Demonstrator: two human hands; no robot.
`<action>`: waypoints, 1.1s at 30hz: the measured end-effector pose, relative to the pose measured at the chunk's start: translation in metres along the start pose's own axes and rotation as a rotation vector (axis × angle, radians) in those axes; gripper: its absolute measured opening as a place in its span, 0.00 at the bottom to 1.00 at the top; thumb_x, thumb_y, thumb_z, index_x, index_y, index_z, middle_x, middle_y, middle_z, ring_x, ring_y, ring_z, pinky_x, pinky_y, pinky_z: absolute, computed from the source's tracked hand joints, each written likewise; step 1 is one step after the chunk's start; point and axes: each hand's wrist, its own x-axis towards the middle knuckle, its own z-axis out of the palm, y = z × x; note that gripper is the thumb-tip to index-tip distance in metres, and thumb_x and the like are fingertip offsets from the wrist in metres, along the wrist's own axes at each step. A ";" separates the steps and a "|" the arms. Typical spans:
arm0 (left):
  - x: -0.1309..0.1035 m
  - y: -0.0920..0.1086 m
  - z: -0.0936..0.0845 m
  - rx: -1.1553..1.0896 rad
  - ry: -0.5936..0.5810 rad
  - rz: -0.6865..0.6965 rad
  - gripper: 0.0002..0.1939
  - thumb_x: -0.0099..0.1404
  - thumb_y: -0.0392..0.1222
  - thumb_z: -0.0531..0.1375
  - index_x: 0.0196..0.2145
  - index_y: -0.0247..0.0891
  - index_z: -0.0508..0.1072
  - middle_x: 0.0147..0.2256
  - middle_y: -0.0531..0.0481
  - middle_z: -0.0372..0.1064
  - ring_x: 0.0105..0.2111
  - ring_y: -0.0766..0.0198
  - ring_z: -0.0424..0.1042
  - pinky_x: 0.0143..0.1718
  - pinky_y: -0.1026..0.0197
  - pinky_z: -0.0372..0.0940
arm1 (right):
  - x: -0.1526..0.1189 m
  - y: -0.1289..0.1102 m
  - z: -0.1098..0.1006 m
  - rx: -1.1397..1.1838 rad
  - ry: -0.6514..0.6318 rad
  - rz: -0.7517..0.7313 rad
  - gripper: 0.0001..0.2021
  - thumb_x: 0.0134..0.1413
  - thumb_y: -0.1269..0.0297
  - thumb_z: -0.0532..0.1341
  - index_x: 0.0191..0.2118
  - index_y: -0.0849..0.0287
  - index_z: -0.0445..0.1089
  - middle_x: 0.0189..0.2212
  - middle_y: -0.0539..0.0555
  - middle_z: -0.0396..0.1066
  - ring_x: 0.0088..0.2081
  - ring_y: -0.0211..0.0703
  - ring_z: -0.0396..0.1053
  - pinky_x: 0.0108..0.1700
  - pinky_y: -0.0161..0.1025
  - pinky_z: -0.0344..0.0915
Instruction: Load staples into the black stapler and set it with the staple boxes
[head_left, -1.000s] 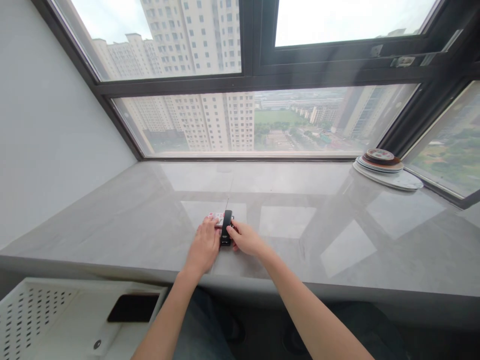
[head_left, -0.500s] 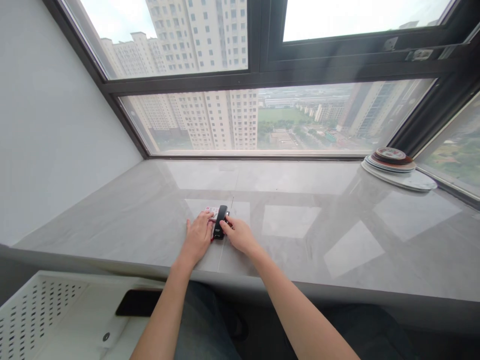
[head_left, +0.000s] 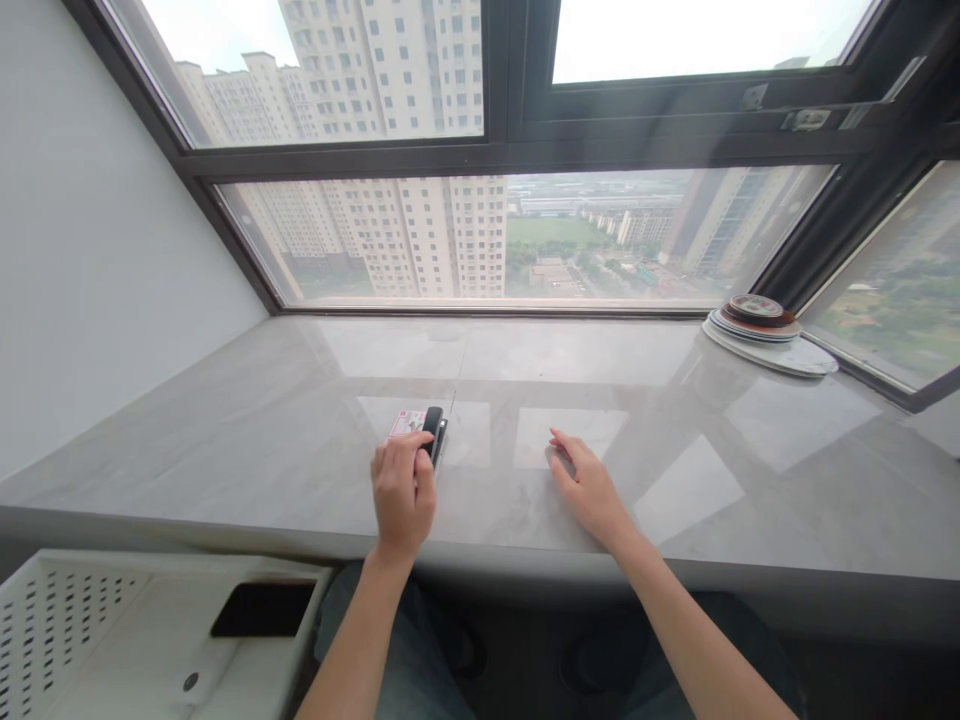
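Note:
A black stapler (head_left: 433, 424) lies on the grey windowsill, tilted slightly, its metal base showing along the right side. My left hand (head_left: 403, 490) is closed over its near end, with fingers bent and the thumb against it. A small printed paper or card (head_left: 407, 422) with red and white markings shows to the left of the stapler; my left fingers cover its near part. Well to the right, my right hand (head_left: 589, 490) hovers over or rests on the sill, fingers loosely stretched and apart, holding nothing.
Near the window's right corner, a stack of round plates or mats (head_left: 765, 335) sits on the stone windowsill (head_left: 225, 430). At the lower left stands a white plastic container (head_left: 150, 600) with a perforated side and a black phone-like slab (head_left: 264, 609) in it.
My right hand has let go of the stapler and moved right. My left hand has shifted from beside the stapler onto its near end. The camera view has turned slightly right.

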 end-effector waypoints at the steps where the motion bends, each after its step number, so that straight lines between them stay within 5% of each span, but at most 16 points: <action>1: -0.004 0.016 0.008 -0.037 -0.110 0.061 0.17 0.76 0.42 0.45 0.53 0.43 0.71 0.51 0.44 0.74 0.54 0.54 0.71 0.62 0.47 0.61 | -0.006 0.008 -0.012 -0.117 -0.012 -0.024 0.27 0.68 0.55 0.49 0.69 0.52 0.60 0.62 0.57 0.67 0.66 0.52 0.60 0.64 0.51 0.61; 4: -0.014 0.057 0.044 -0.021 -0.442 0.213 0.20 0.77 0.46 0.46 0.60 0.48 0.69 0.57 0.47 0.71 0.59 0.55 0.68 0.62 0.49 0.61 | -0.017 0.023 -0.028 -0.443 -0.098 -0.044 0.28 0.69 0.51 0.48 0.71 0.49 0.57 0.70 0.53 0.57 0.74 0.57 0.42 0.71 0.59 0.46; 10: -0.029 0.072 0.096 0.180 -0.499 0.210 0.31 0.75 0.59 0.47 0.72 0.52 0.53 0.72 0.51 0.49 0.73 0.49 0.43 0.71 0.35 0.43 | -0.024 0.023 -0.009 -0.686 -0.094 -0.031 0.33 0.69 0.42 0.46 0.75 0.45 0.47 0.75 0.51 0.43 0.74 0.66 0.32 0.69 0.71 0.32; 33: -0.030 0.067 0.101 0.182 -0.491 0.194 0.31 0.75 0.60 0.47 0.71 0.54 0.54 0.72 0.52 0.48 0.73 0.47 0.43 0.71 0.34 0.42 | -0.025 0.017 -0.006 -0.713 -0.078 -0.036 0.34 0.68 0.41 0.46 0.75 0.45 0.47 0.75 0.52 0.42 0.74 0.69 0.33 0.68 0.72 0.33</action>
